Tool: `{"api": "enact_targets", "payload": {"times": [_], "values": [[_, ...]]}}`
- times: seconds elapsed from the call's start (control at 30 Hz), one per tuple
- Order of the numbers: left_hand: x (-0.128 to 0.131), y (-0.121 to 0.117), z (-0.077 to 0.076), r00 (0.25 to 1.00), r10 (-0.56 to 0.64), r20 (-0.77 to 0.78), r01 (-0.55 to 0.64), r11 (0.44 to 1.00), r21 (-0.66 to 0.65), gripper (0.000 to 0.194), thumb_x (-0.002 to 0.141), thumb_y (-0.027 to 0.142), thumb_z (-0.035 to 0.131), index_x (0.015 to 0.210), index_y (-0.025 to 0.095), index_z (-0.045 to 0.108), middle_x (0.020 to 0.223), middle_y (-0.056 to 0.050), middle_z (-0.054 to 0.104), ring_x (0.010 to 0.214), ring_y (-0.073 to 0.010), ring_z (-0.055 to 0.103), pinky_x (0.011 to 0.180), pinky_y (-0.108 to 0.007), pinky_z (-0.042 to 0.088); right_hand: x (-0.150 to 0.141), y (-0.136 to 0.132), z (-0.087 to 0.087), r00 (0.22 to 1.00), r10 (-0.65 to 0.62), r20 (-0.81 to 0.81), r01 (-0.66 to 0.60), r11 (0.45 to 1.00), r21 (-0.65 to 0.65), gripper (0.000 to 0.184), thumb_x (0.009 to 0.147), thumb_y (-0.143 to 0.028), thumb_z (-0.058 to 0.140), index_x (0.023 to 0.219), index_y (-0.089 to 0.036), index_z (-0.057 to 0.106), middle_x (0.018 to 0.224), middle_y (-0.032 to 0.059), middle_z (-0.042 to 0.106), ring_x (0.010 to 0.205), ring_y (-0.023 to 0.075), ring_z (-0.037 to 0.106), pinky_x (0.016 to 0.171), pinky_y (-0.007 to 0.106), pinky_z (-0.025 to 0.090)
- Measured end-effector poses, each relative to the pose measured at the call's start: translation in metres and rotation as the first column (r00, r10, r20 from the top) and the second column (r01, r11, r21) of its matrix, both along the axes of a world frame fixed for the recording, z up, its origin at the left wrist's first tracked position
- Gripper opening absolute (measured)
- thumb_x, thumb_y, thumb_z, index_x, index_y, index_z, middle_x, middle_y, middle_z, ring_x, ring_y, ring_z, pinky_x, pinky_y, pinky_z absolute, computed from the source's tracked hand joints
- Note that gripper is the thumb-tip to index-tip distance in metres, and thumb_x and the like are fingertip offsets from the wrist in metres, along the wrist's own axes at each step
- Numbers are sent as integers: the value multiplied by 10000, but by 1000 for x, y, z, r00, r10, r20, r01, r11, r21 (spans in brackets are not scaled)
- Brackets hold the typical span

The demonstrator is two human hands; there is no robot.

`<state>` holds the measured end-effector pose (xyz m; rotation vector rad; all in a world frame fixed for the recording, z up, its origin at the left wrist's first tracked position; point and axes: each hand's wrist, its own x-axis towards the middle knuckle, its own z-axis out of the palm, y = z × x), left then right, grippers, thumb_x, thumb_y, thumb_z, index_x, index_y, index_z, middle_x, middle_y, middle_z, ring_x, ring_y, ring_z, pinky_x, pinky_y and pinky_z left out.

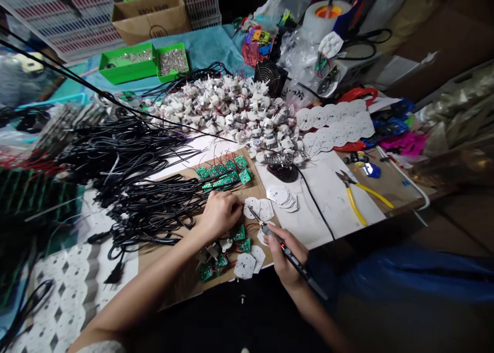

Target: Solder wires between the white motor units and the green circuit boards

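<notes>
I count two green plastic parts trays [129, 74], one pair of yellow-handled pliers [353, 206], one slim grey soldering iron [295, 263].

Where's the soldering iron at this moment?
In the head view, right of lower centre: the right hand holds the soldering iron, its tip at the white boards beside the left hand.

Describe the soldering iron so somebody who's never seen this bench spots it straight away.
Find the big heap of white parts mid-table, then come down toward the person's right hand. It holds the soldering iron, slanted, tip over white boards. Unlike the yellow-handled cutters further right, the iron is dark with a red light on its handle.
</notes>
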<state>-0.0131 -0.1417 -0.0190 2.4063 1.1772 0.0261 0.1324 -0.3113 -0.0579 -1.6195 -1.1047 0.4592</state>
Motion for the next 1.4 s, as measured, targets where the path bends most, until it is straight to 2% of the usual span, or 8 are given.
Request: {"api": "enact_targets", "payload": {"times": [0.17, 0.6, 0.8, 1.07, 1.27, 1.4], "values": [[0, 0, -3, 1000, -4, 1, 4, 1000, 15, 157, 887, 211, 586, 798, 164, 707, 850, -74, 739, 832, -219, 651, 796, -359, 352, -2, 2, -2, 999, -1, -35, 1, 1000, -17, 225, 965, -260, 617, 1134, -199, 751, 928, 71, 806, 784, 220, 795, 732, 309, 684], [0, -2, -4, 1000, 10, 9, -10, 999, 50, 154, 866, 205, 592, 759, 167, 697, 799, -61, 723, 777, -206, 640, 765, -353, 342, -2, 7, -7, 999, 12, 36, -14, 999, 33, 219, 971, -254, 609, 1129, -191, 748, 890, 69, 804, 747, 205, 788, 695, 287, 679], [1, -1, -3, 1000, 4, -2, -4, 999, 34, 166, 877, 210, 582, 774, 159, 703, 821, -66, 736, 799, -214, 655, 765, -358, 332, -1, 6, -3, 997, 40, 67, -41, 999, 12, 211, 965, -215, 624, 1138, -196, 743, 962, 75, 805, 779, 202, 793, 738, 287, 674], [2, -1, -2, 1000, 5, -6, -5, 999, 37, 154, 876, 211, 597, 772, 159, 699, 807, -63, 724, 787, -211, 646, 766, -358, 331, 1, 6, 0, 996, -23, -89, 23, 1000, -9, 215, 987, -268, 599, 1126, -184, 740, 855, 59, 802, 679, 187, 779, 671, 283, 671], [-5, -3, -9, 996, -21, 85, 13, 996, 83, 164, 913, 237, 588, 816, 176, 705, 853, -52, 700, 809, -201, 625, 766, -349, 347, 2, 4, -3, 992, -32, -125, 30, 999, -12, 230, 990, -290, 597, 1136, -185, 741, 849, 59, 800, 684, 190, 780, 655, 281, 670], [-9, -3, -8, 990, -58, 126, 49, 996, 72, 140, 907, 231, 603, 841, 185, 717, 917, -52, 692, 862, -200, 624, 785, -344, 367, 3, 2, -3, 993, -28, -114, 26, 1000, -15, 217, 979, -279, 612, 1130, -196, 744, 868, 54, 802, 699, 194, 784, 658, 281, 671]]}}
